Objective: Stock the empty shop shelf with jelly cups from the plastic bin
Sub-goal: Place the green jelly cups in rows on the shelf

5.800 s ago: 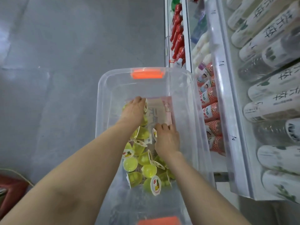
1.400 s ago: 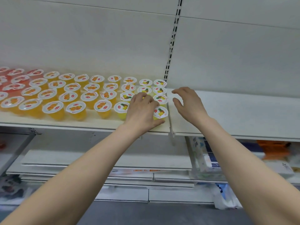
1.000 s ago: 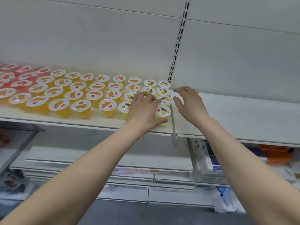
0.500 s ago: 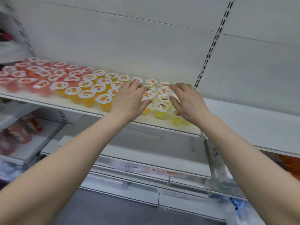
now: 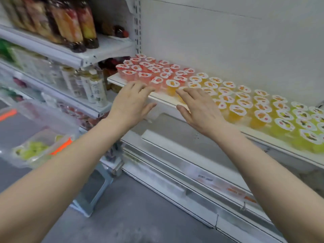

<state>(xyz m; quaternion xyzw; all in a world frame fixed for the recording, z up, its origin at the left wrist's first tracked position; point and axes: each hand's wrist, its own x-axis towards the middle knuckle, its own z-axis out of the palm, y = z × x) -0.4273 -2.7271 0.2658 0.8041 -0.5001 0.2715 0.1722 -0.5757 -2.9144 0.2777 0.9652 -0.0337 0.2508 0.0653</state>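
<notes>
Plastic bin (image 5: 35, 109) holding a few green jelly cups (image 5: 32, 149) sits far left; left hand (image 5: 130, 104), grip released, fingers spread at the shelf (image 5: 163, 98) edge by red jelly cups (image 5: 145, 67); right hand (image 5: 199, 107), grip likewise released, hovers beside orange jelly cups (image 5: 236, 109); yellow jelly cups (image 5: 305, 134) fill the right

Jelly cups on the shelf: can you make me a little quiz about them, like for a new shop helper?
1. True or false: the left hand and the right hand each grip a cup.
2. Which colour stands at the left end of the shelf? A red, B orange, C yellow.
3. Fill in: the plastic bin holds ____ cups.
Key: 1 false, both are empty; 2 A, the red cups; 3 green cups.
</notes>
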